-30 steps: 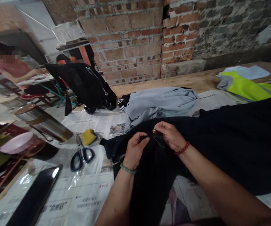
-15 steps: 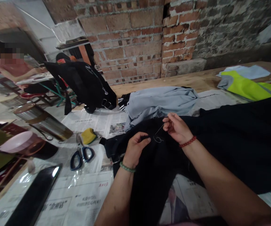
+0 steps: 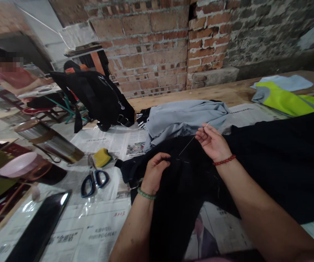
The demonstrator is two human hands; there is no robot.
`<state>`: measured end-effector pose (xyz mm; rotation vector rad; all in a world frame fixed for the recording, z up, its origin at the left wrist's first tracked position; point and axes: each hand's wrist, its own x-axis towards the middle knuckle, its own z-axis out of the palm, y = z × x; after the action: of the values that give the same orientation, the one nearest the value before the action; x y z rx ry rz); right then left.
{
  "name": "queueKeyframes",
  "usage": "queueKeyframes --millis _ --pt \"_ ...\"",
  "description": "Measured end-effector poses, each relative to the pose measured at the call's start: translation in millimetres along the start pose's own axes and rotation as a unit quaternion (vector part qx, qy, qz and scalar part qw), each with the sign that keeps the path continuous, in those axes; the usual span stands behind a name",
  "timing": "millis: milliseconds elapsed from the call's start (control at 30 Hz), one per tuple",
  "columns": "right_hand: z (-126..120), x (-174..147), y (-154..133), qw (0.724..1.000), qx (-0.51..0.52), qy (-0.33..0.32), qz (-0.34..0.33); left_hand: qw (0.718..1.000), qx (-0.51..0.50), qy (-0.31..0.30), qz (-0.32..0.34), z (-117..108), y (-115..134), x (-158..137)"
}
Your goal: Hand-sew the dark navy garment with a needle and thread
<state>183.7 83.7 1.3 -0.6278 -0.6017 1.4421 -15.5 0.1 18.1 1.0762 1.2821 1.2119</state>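
A dark garment [image 3: 178, 182] is spread over the newspaper in front of me. My left hand [image 3: 155, 173], with a green bead bracelet, pinches a fold of the garment between thumb and curled fingers. To its right and higher up, my right hand [image 3: 211, 142], wearing a red bead bracelet, closes its fingertips on a thin needle [image 3: 206, 125]. A pale thread [image 3: 186, 146] runs taut from the cloth beside my left fingertips up to my right fingers. A few light stitches show on the dark cloth.
Left of the garment lie blue-handled scissors [image 3: 94, 182], a yellow sponge [image 3: 102, 157] and a black phone [image 3: 39, 227]. A steel flask [image 3: 50, 140], a cup [image 3: 34, 169] and a black bag [image 3: 97, 98] stand beyond. Behind are grey clothing [image 3: 184, 116], a yellow vest [image 3: 282, 98] and a seated person [image 3: 17, 78].
My right hand has moved up and to the right, drawing the thread. The loose loop on the cloth has pulled straight. My left hand has barely moved.
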Motion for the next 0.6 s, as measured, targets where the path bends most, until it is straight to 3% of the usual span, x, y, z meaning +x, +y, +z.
queueKeyframes --millis 267,400,500,600 --pt "1.6 0.1 -0.8 0.999 0.008 0.003 -0.051 0.999 -0.026 0.012 -0.033 0.6 0.8 0.2" --pt "6.8 -4.4 6.0 0.991 -0.109 -0.008 -0.071 0.998 -0.041 0.008 -0.042 0.5 0.7 0.2" --pt "12.5 -12.4 12.8 0.953 -0.286 -0.053 -0.082 0.998 -0.046 0.009 -0.044 -0.1 0.1 0.4" --pt "18.3 -21.6 16.1 0.872 -0.447 -0.163 -0.115 0.998 -0.048 0.012 -0.027 -0.7 -0.9 0.9"
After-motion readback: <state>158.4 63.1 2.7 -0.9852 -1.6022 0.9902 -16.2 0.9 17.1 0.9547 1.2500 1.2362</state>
